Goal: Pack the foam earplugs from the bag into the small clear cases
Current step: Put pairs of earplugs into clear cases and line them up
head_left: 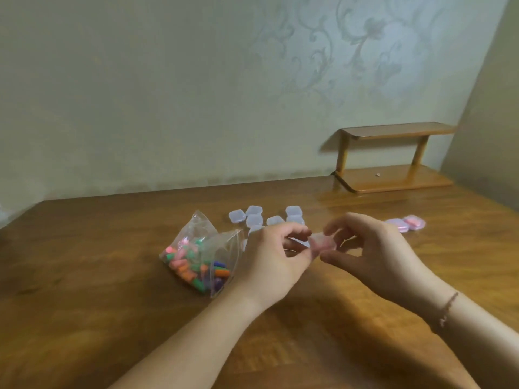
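Both hands, left [269, 256] and right [373, 254], pinch one case [323, 242] between fingertips above mid-surface. It looks light, stiff and slick, so grip its edges. Soft plugs sit in the bag [196, 259] just left; spare cases [254, 217] lie behind.
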